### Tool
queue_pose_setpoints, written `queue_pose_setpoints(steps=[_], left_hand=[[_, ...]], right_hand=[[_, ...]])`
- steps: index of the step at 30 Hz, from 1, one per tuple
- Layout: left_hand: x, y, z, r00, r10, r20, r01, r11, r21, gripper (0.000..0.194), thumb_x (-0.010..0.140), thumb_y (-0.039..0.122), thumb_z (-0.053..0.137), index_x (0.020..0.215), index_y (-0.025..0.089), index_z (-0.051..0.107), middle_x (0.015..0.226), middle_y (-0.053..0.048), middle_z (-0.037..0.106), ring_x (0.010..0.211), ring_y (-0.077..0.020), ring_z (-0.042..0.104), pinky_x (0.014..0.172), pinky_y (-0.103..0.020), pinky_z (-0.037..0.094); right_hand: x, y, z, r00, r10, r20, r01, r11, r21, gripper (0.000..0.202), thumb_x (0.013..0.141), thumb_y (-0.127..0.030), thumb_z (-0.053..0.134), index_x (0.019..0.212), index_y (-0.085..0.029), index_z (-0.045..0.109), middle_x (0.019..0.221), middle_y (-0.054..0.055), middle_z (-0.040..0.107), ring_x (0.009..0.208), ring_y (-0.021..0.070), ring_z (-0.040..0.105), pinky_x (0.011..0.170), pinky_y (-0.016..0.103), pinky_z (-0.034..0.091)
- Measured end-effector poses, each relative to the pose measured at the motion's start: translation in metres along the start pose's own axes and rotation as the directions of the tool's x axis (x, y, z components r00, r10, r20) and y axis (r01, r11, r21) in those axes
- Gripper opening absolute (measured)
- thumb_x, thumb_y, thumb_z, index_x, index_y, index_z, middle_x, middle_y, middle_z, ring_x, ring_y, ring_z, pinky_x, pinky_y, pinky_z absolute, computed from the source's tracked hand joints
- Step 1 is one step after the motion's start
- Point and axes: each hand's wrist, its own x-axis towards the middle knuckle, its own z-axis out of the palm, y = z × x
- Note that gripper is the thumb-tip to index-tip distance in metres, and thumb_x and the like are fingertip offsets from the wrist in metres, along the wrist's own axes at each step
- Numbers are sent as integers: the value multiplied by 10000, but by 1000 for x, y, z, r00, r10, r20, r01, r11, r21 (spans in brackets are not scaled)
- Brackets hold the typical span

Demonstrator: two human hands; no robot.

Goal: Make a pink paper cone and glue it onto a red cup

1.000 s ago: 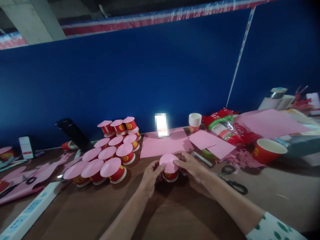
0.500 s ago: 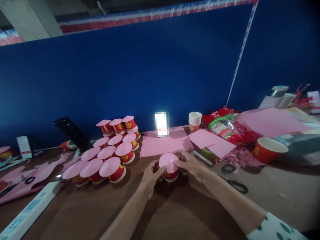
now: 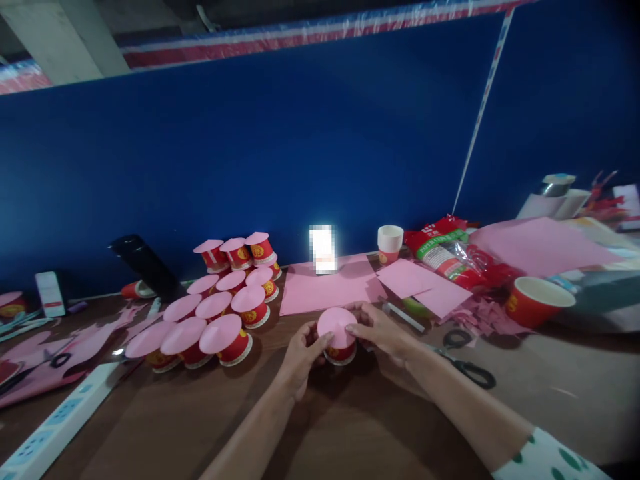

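Note:
An upside-down red paper cup (image 3: 341, 353) stands on the brown table in front of me, with a round pink paper cone (image 3: 336, 321) on top of it. From the left, my left hand (image 3: 304, 357) is closed on the cone's edge, its thumb on the paper and its fingers beside the cup. My right hand (image 3: 380, 331) pinches the opposite edge, thumb on top and fingers behind. To the left stand several more red cups (image 3: 235, 347) capped with pink paper, some of them stacked.
Pink paper sheets (image 3: 330, 287) lie behind the cup. On the right are black scissors (image 3: 470, 367), a white-and-red paper cup (image 3: 390, 243), a red cup bag (image 3: 443, 257), pink scraps (image 3: 483, 317) and a red cup (image 3: 540, 300). A white power strip (image 3: 60, 420) and black bottle (image 3: 147, 267) are at left.
Almost nothing differs. Both hands stay on the pink cone over the cup; the right thumb has shifted slightly to the left.

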Motion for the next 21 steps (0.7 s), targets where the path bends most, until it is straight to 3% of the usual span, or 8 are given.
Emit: queue_pose_setpoints(steps=[3,8,16,21], left_hand=[[5,0,-2,1000,-17,-5,17,999,-39,461,596,482,685,932,174,612,581,38,502,504,-56,440,474,-165,369],[14,-4,-3,999,-37,0,37,998,-42,426,605,453,687,906,162,612,526,57,449,474,-51,416,471,-167,364],[16,-4,-3,999,-35,5,35,999,-17,394,611,441,674,886,166,610,563,40,497,487,-61,434,476,-174,363],[17,-1,0,1000,-22,-16,22,1000,-1,347,616,430,674,837,171,607,628,27,544,522,-66,461,475,-174,356]], right_hand=[[4,3,0,997,13,-70,-14,1000,-5,335,724,-412,614,972,-211,513,756,-14,577,557,74,491,426,161,356],[10,7,2,994,-3,-109,2,1000,-12,314,722,-391,615,947,-198,511,706,-24,556,544,76,490,409,158,360],[8,0,7,988,48,-148,-51,999,-17,290,705,-401,608,899,-205,518,679,-27,553,520,79,482,386,163,325],[10,1,10,988,-7,-152,8,1000,6,261,685,-359,624,863,-196,523,676,-24,558,562,89,495,420,171,335]])
